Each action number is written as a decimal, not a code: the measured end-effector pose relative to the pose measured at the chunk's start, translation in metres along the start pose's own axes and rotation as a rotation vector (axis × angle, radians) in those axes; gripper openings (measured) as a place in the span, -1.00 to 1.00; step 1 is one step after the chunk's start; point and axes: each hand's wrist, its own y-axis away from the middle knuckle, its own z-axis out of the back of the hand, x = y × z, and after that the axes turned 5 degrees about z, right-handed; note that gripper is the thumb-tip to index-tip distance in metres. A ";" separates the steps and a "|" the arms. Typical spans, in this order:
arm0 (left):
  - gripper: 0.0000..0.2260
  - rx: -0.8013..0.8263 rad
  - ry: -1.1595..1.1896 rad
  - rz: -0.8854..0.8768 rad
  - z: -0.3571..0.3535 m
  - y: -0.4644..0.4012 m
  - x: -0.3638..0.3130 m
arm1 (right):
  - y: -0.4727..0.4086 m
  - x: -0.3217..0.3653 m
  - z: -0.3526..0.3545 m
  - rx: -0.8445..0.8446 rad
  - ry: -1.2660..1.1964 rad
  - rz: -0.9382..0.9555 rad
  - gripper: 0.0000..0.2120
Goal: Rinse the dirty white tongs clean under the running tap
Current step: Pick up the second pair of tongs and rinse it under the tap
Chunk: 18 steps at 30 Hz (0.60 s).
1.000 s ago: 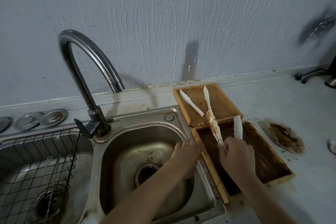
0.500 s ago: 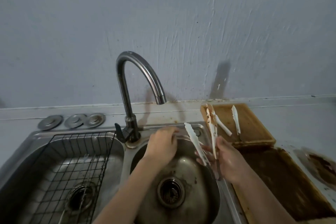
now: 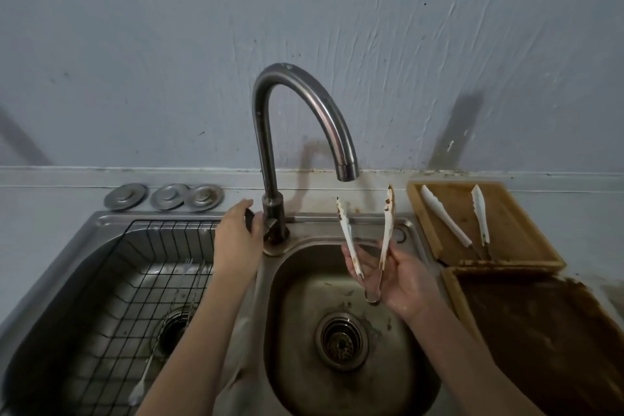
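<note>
**Stained tongs held below a dry spout**

Head view: the right hand (image 3: pixel 403 284) holds the dirty white tongs (image 3: pixel 369 240) near their hinge, arms spread upward, just beneath the tap (image 3: pixel 304 118) spout, above the sink (image 3: pixel 297 331) basin. No water shows. The left hand (image 3: pixel 236 240) curls around the tap's lever, left of the tongs.

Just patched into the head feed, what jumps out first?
The right hand holds stained white tongs over the right basin, tips up, just below the tap spout; no water is visible. The left hand is on the tap lever. Another pair of tongs lies on a wooden tray at right.
</note>
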 end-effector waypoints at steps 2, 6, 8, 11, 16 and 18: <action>-0.80 -0.001 -0.010 -0.010 -0.003 -0.004 0.002 | -0.004 -0.002 -0.003 0.011 -0.044 0.013 -0.59; -0.88 -0.059 -0.002 -0.013 -0.006 -0.011 0.005 | -0.010 -0.002 -0.003 0.048 -0.060 -0.010 -0.56; -0.88 -0.085 -0.018 -0.020 -0.009 -0.013 0.008 | -0.011 -0.003 -0.002 0.056 -0.058 -0.017 -0.56; -0.89 -0.121 -0.016 -0.066 -0.012 -0.010 0.013 | -0.012 -0.003 -0.001 0.062 -0.052 -0.022 -0.53; -0.90 -0.130 -0.011 -0.078 -0.013 -0.008 0.018 | -0.011 -0.005 0.000 0.050 -0.018 0.000 -0.69; -0.90 -0.137 0.003 -0.077 -0.013 -0.007 0.019 | -0.010 -0.006 0.000 0.044 -0.009 -0.006 -0.66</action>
